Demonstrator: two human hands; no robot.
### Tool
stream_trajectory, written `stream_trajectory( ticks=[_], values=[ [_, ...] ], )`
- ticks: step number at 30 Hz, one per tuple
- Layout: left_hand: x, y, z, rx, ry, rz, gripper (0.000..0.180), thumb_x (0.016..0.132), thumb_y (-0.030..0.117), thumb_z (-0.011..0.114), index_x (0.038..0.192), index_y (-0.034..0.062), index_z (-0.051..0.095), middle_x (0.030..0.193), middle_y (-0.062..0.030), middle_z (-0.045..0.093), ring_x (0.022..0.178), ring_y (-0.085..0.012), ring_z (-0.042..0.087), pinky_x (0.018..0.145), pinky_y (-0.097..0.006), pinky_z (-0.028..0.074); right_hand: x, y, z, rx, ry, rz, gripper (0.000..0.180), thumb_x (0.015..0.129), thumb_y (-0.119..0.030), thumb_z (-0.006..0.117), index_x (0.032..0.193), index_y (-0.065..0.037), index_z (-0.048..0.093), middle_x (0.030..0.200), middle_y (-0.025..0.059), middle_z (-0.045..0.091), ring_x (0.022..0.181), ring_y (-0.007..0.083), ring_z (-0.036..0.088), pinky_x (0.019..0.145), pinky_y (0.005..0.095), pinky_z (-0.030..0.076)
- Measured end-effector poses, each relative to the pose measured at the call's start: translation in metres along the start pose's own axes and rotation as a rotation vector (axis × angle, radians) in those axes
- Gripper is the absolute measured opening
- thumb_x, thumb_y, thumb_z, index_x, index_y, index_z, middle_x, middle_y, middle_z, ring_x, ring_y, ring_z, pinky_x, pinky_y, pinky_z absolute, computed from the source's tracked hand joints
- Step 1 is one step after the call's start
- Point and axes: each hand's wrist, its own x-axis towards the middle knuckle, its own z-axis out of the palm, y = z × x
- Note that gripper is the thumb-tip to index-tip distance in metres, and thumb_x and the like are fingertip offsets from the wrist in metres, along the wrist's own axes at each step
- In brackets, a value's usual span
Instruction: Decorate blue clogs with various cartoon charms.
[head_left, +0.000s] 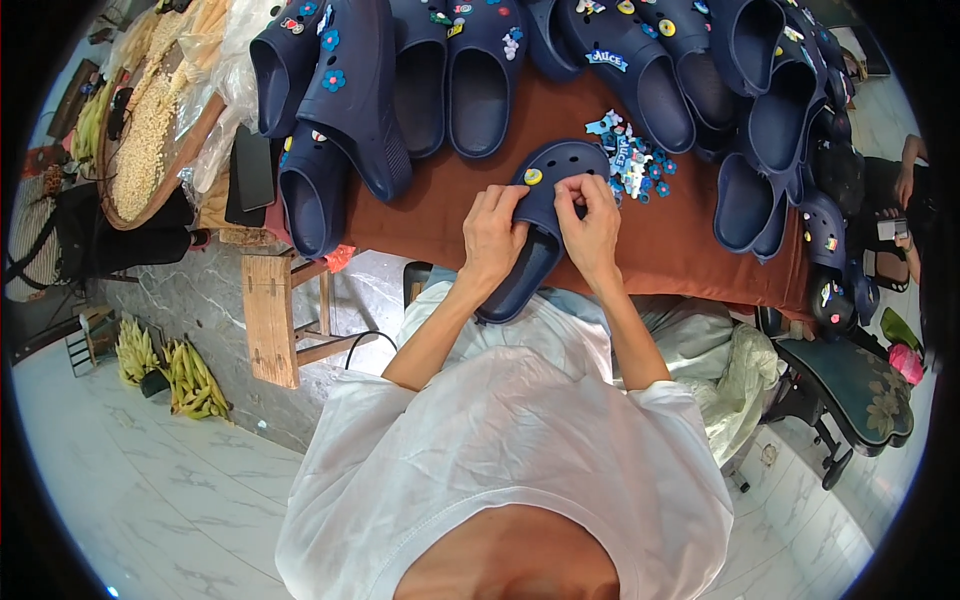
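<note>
Where the navy clog (524, 280) points: its toe faces away from the person and rightward, its heel back toward the white shirt (510, 430).
Long axis: slanting, lower left to upper right.
Clog's place: at both hands, toe over the brown cloth (430, 215), heel out past the near table edge.
Left hand (492, 235): fingers together, clamped on the upper's left side, just beside a round yellow-and-white charm (533, 176).
Right hand (590, 228): thumb and forefinger drawn together at the upper's right part; anything between their tips is hidden.
Clog's make: smooth, foam-like, dull-surfaced, with a broad rounded toe pierced by round holes.
Loose charms (630, 165): small flat pieces, mostly blue and white, some flower-shaped, heaped right of the toe.
Other clogs (480, 95): navy too, crowded along the far side, some overlapping, many studded with charms.
Cloth: plain, hanging over the table's edge.
</note>
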Motion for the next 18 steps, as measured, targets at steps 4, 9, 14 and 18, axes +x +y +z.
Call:
stream_trajectory(
  ticks=[4,9,14,18],
  values=[
    [-0.003,-0.002,-0.004,-0.123,-0.043,-0.112,0.040,0.068,-0.005,0.071,0.107,0.0038,0.064,0.104,-0.0124,0.065,0.092,-0.0294,0.065,0.081,-0.036,0.053,0.002,0.003,-0.003,0.001,-0.021,0.049,0.007,0.086,-0.010,0.066,0.083,-0.004,0.063,0.078,0.0062,0.058,0.073,0.0208,0.055,0.069,0.0354,0.046],
    [-0.008,-0.005,-0.005,-0.305,0.026,-0.235,0.047,0.066,-0.004,0.076,0.110,0.0048,0.063,0.102,-0.0119,0.064,0.096,-0.0286,0.065,0.086,-0.035,0.052,0.004,0.005,-0.008,0.011,-0.087,0.046,0.007,0.085,-0.010,0.066,0.084,-0.004,0.063,0.079,0.0066,0.058,0.074,0.0208,0.057,0.069,0.0351,0.047],
    [-0.014,-0.003,-0.008,-0.337,0.046,-0.326,0.046,0.066,-0.003,0.076,0.109,0.0046,0.064,0.101,-0.0119,0.065,0.096,-0.0286,0.065,0.086,-0.035,0.053,0.010,0.001,-0.016,-0.046,-0.175,0.018,0.009,0.085,-0.012,0.068,0.089,-0.005,0.066,0.082,0.0069,0.059,0.079,0.0216,0.058,0.072,0.0356,0.047],
    [-0.017,-0.003,-0.008,-0.267,0.026,-0.327,0.037,0.069,-0.008,0.072,0.104,0.0020,0.069,0.101,-0.0106,0.068,0.096,-0.0245,0.068,0.088,-0.033,0.053,0.020,-0.001,-0.018,-0.111,-0.239,-0.078,0.018,0.085,-0.017,0.070,0.099,-0.007,0.069,0.089,0.0073,0.059,0.086,0.0243,0.059,0.077,0.0376,0.048]
  ],
)
